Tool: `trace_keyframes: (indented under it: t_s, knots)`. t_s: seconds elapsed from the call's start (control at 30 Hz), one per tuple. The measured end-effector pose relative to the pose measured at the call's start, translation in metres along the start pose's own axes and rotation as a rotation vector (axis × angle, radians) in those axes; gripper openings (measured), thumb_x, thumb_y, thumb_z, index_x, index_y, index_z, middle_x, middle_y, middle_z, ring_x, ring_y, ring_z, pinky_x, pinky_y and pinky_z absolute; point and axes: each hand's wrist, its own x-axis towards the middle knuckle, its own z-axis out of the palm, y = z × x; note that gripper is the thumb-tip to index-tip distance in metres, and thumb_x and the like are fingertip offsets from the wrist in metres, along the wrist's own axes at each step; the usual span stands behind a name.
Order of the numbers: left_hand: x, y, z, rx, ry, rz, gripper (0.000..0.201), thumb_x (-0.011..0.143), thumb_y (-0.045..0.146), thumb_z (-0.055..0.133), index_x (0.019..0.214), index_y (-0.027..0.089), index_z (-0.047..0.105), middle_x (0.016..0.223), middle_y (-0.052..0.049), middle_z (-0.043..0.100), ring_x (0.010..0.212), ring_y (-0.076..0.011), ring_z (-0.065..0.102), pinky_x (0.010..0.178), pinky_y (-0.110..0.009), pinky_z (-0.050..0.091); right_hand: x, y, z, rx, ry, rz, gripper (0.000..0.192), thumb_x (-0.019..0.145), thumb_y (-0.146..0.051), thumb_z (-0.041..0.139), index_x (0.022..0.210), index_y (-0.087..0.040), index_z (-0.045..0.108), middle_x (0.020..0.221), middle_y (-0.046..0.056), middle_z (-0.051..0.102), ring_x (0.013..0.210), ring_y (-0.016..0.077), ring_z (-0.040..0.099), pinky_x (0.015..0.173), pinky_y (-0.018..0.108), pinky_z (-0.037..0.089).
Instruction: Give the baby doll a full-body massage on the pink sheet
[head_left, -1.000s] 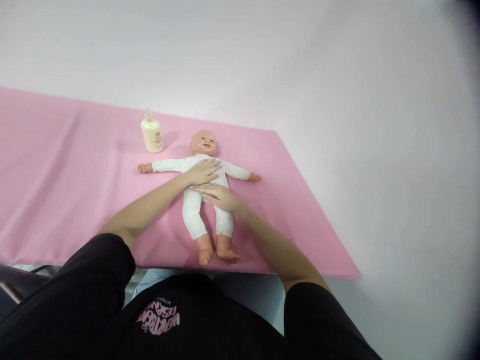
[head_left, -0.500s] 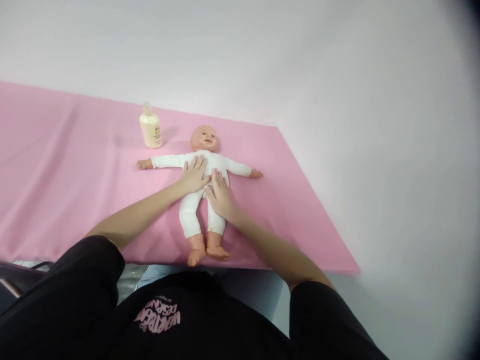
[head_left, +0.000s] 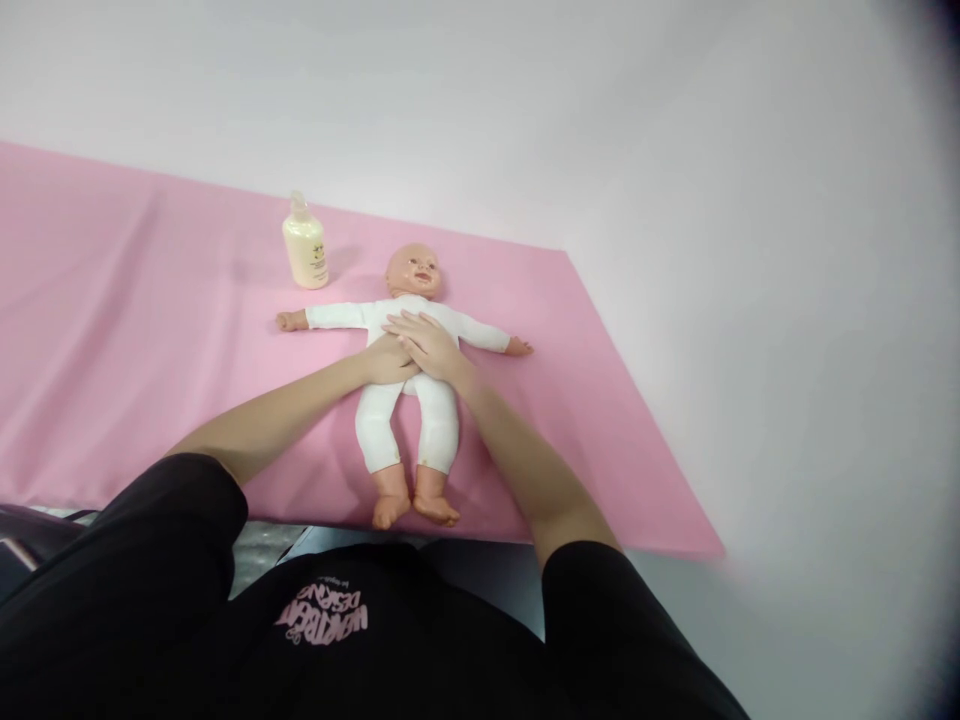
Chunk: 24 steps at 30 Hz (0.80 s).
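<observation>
A baby doll (head_left: 379, 430) with a white cloth body lies on its back, arms spread to both sides and feet toward me. My left hand (head_left: 386, 362) rests flat on the doll's belly, its fingers partly covered. Across it lies my right hand (head_left: 433, 347), palm down with the fingers stretched out over the doll's torso. Neither hand grips anything. The middle of the doll's torso is hidden under both hands.
A cream-coloured pump bottle (head_left: 306, 250) stands beyond the doll's arm on the left. Everything rests on a pink-covered table (head_left: 187, 350) with an edge at the right. A white wall (head_left: 480, 110) rises behind it.
My right hand has moved up and to the left, from the doll's lower belly onto my left hand. My left hand has stayed on the torso, slightly lower.
</observation>
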Motion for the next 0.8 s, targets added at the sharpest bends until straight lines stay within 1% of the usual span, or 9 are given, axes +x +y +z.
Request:
trace_keyframes:
  t_s: [0.07, 0.13, 0.23, 0.33, 0.47, 0.57, 0.67, 0.73, 0.8]
  knots:
    - [0.000, -0.002, -0.004, -0.019, -0.006, 0.000, 0.031, 0.096, 0.022, 0.054, 0.106, 0.009, 0.081, 0.115, -0.019, 0.081, 0.112, -0.0328, 0.076, 0.105, -0.049, 0.059, 0.007, 0.004, 0.002, 0.003, 0.008, 0.028, 0.050, 0.111, -0.036, 0.034, 0.148, -0.025, 0.066, 0.163, 0.005, 0.057, 0.161, 0.0265, 0.041, 0.136, 0.055, 0.023]
    - [-0.001, -0.003, -0.007, -0.042, 0.007, 0.012, 0.032, 0.096, 0.020, 0.054, 0.110, 0.009, 0.081, 0.119, -0.019, 0.080, 0.115, -0.0329, 0.075, 0.106, -0.048, 0.058, 0.011, 0.006, 0.004, -0.004, 0.020, 0.058, 0.050, 0.111, -0.035, 0.034, 0.148, -0.024, 0.066, 0.164, 0.005, 0.056, 0.162, 0.0255, 0.040, 0.136, 0.053, 0.022]
    - [-0.002, -0.005, -0.009, -0.094, 0.029, 0.035, 0.034, 0.095, 0.020, 0.055, 0.116, 0.011, 0.081, 0.124, -0.018, 0.079, 0.121, -0.0328, 0.073, 0.109, -0.049, 0.056, 0.014, 0.005, 0.006, -0.035, 0.037, 0.126, 0.052, 0.111, -0.032, 0.032, 0.149, -0.020, 0.065, 0.167, 0.006, 0.051, 0.164, 0.0258, 0.035, 0.137, 0.051, 0.021]
    - [-0.003, -0.010, -0.008, -0.150, 0.049, 0.010, 0.033, 0.098, 0.026, 0.055, 0.115, 0.015, 0.082, 0.125, -0.016, 0.079, 0.120, -0.0319, 0.072, 0.111, -0.049, 0.055, 0.014, 0.006, 0.006, -0.053, 0.050, 0.202, 0.054, 0.111, -0.031, 0.030, 0.154, -0.018, 0.060, 0.171, 0.006, 0.045, 0.166, 0.0270, 0.031, 0.137, 0.052, 0.020]
    - [-0.007, -0.014, -0.009, -0.198, 0.098, -0.016, 0.040, 0.106, 0.037, 0.047, 0.109, 0.018, 0.082, 0.125, -0.016, 0.079, 0.123, -0.0311, 0.071, 0.115, -0.051, 0.052, 0.013, 0.011, 0.006, -0.052, 0.057, 0.251, 0.055, 0.111, -0.033, 0.029, 0.158, -0.024, 0.055, 0.174, 0.003, 0.040, 0.167, 0.0258, 0.028, 0.137, 0.053, 0.019]
    - [-0.007, -0.013, -0.012, -0.233, 0.090, -0.021, 0.047, 0.108, 0.044, 0.042, 0.107, 0.020, 0.082, 0.122, -0.016, 0.080, 0.123, -0.0292, 0.072, 0.118, -0.051, 0.051, 0.012, 0.014, 0.005, -0.072, 0.057, 0.273, 0.055, 0.110, -0.033, 0.032, 0.162, -0.025, 0.050, 0.177, 0.003, 0.035, 0.168, 0.0269, 0.025, 0.137, 0.056, 0.019]
    - [-0.008, -0.011, -0.014, -0.257, 0.080, -0.082, 0.055, 0.110, 0.050, 0.035, 0.109, 0.021, 0.082, 0.123, -0.017, 0.080, 0.128, -0.0270, 0.071, 0.121, -0.050, 0.049, 0.009, 0.015, 0.003, -0.094, 0.058, 0.318, 0.058, 0.110, -0.032, 0.031, 0.165, -0.023, 0.043, 0.178, 0.006, 0.032, 0.168, 0.0292, 0.023, 0.135, 0.059, 0.022]
    - [-0.009, -0.011, -0.013, -0.257, 0.098, -0.171, 0.058, 0.110, 0.053, 0.032, 0.113, 0.021, 0.081, 0.126, -0.016, 0.079, 0.132, -0.0257, 0.069, 0.122, -0.049, 0.048, 0.006, 0.014, 0.003, -0.118, 0.068, 0.375, 0.060, 0.110, -0.034, 0.031, 0.167, -0.018, 0.038, 0.179, 0.010, 0.029, 0.168, 0.0320, 0.023, 0.134, 0.059, 0.024]
    - [-0.011, -0.014, -0.012, -0.247, 0.148, -0.281, 0.058, 0.110, 0.053, 0.032, 0.122, 0.019, 0.078, 0.134, -0.016, 0.076, 0.139, -0.0256, 0.064, 0.125, -0.050, 0.046, 0.001, 0.011, 0.007, -0.148, 0.089, 0.451, 0.064, 0.111, -0.037, 0.032, 0.169, -0.012, 0.033, 0.179, 0.016, 0.026, 0.167, 0.0362, 0.024, 0.133, 0.059, 0.026]
